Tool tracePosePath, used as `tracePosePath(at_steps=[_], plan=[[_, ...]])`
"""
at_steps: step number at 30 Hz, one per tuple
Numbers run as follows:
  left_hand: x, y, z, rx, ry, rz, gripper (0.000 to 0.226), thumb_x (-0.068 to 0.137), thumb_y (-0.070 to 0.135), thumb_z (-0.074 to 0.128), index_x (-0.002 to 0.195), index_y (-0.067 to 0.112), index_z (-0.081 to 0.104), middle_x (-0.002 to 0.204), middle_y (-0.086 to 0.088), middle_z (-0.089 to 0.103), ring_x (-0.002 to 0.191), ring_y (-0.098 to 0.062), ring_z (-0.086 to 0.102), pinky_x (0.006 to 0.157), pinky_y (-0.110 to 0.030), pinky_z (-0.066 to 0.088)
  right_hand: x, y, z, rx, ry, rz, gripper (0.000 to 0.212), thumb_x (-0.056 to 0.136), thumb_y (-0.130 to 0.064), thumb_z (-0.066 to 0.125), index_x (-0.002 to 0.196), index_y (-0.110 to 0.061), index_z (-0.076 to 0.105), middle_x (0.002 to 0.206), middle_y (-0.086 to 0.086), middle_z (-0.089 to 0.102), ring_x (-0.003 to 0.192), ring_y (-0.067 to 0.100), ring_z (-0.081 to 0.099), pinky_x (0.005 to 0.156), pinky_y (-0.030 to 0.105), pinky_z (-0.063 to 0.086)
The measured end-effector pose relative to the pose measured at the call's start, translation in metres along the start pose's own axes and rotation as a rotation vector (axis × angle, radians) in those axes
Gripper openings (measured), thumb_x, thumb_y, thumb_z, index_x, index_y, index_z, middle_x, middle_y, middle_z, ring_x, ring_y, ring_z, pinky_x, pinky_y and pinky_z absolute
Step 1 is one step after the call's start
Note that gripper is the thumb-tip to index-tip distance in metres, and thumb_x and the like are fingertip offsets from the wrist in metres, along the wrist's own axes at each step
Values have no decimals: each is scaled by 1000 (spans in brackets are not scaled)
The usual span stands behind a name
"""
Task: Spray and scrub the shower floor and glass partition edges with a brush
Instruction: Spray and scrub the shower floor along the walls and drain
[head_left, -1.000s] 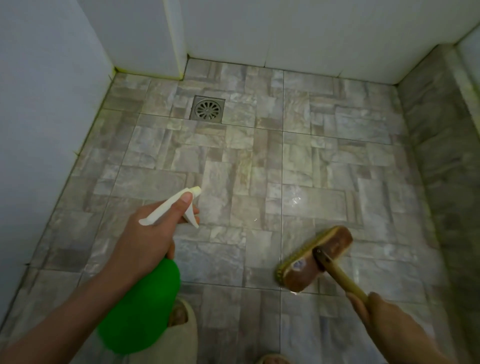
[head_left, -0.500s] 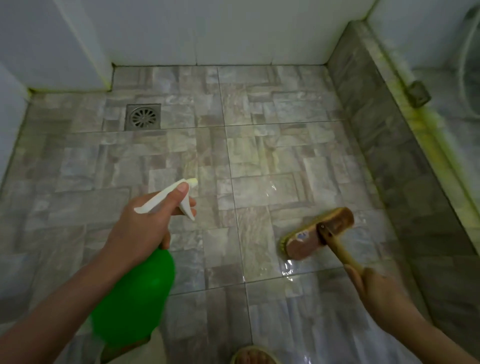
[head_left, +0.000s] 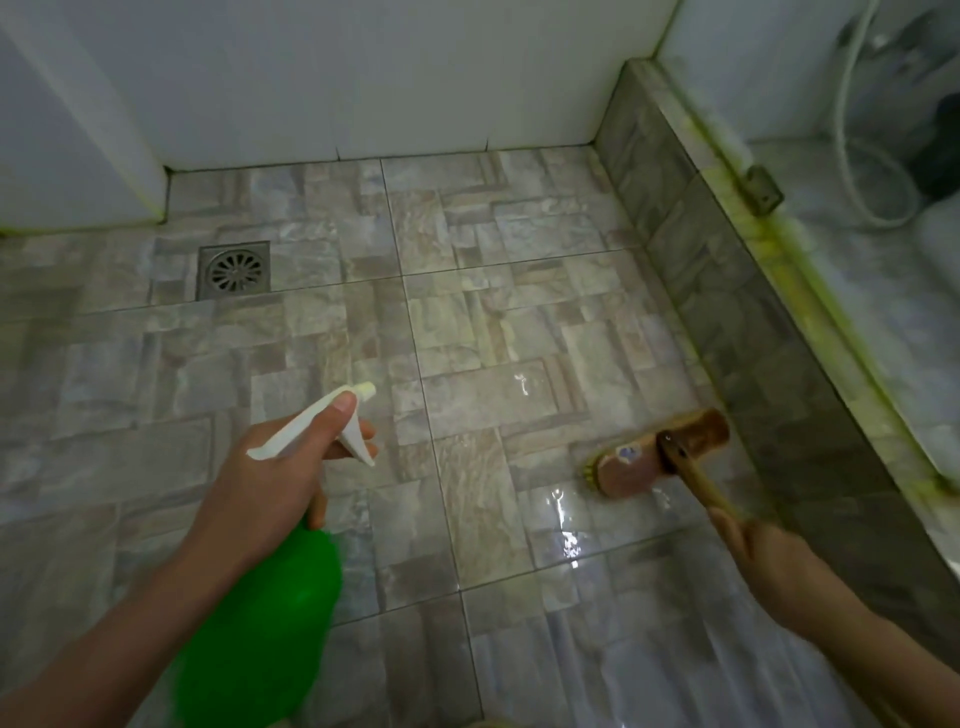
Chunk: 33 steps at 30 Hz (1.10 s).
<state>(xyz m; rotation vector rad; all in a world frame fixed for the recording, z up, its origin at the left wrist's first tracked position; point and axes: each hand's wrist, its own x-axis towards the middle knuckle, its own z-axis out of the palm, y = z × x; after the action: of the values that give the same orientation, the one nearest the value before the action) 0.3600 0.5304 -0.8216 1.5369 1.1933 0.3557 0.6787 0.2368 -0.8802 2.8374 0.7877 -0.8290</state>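
Wet shower floor (head_left: 467, 322), left hand (head_left: 270, 483) gripping spray bottle (head_left: 260, 639), right hand (head_left: 769, 566) gripping brush (head_left: 660, 457) ahead

The spray bottle (head_left: 260, 623) had a bright green body and a white trigger head. The brush (head_left: 660, 457) was reddish-brown wood with yellowish bristles, a tan handle and a small pale blue label (too blurred to read). The floor (head_left: 467, 322) was a patchwork of grey and beige stone-look rectangles. The drain (head_left: 234, 270) was grey metal with radial slots. The walls (head_left: 363, 78) were white. The curb (head_left: 727, 291) had grey tiles, with a yellow-green streak along its top.
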Motion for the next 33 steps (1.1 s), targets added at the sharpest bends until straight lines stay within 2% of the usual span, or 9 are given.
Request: tracePosePath(at_steps=[3,7,12,14,17,21,25,29,33], plan=[[0,2,-1,-9,1,14,32,91,69,49,89,53,76,95,12,80,64,-51,65,46,-27,47,51,-44,-29,-52,39,-79,56,99,-47,23,85,-3,56,68,9,55,60,20,51,72,31,46],[6,4,2,1,-12,-4,44,86,67,47,92,37,79,94,11,80,42,-31,55,46,-25,46,140,-133,-74,167,82,-151,47,104,-31,22,124,-2,52,100,30,60,74,33,60,64,39,50],[14,2,-8,-46,35,-16,49,81,80,48,87,43,79,97,14,80,70,-43,70,52,-31,50,122,-98,-58,116,100,-94,73,99,-47,6,98,9,52,72,14,55,62,22,49,61,28,43],[17,3,-12,-74,51,-14,37,86,75,49,84,51,77,95,15,80,59,-41,66,54,-32,48,94,-87,-56,125,31,-72,54,102,-36,32,80,10,50,59,10,48,51,21,46,51,25,38],[22,3,-16,-80,50,-13,41,90,72,50,83,43,78,93,17,79,48,-35,61,53,-29,46,131,-108,-63,63,120,-255,7,91,4,53,94,7,58,46,17,47,29,26,42,22,23,32],[31,-1,-20,-71,58,-23,42,86,67,44,91,42,77,91,18,79,39,-21,51,47,-25,44,200,-192,-104,163,93,-113,57,100,-49,24,103,0,53,88,27,60,48,27,50,37,28,38],[41,-8,-33,-91,90,-30,29,91,70,50,87,56,75,93,18,79,45,-34,56,47,-25,45,190,-213,-96,41,97,-217,49,103,-38,22,114,-5,57,91,28,62,66,31,58,56,36,48],[48,-13,-54,-130,122,-32,45,76,81,45,88,51,77,95,14,80,55,-44,63,51,-26,45,143,-205,-64,-90,42,-282,55,98,-52,23,73,-11,50,80,18,63,61,25,54,55,31,43],[52,-22,-70,-135,157,-56,43,77,79,45,84,51,77,95,12,80,56,-47,62,50,-25,45,167,-308,-65,-153,67,-454,57,100,-50,21,100,-6,57,89,19,62,67,27,56,58,36,48]])
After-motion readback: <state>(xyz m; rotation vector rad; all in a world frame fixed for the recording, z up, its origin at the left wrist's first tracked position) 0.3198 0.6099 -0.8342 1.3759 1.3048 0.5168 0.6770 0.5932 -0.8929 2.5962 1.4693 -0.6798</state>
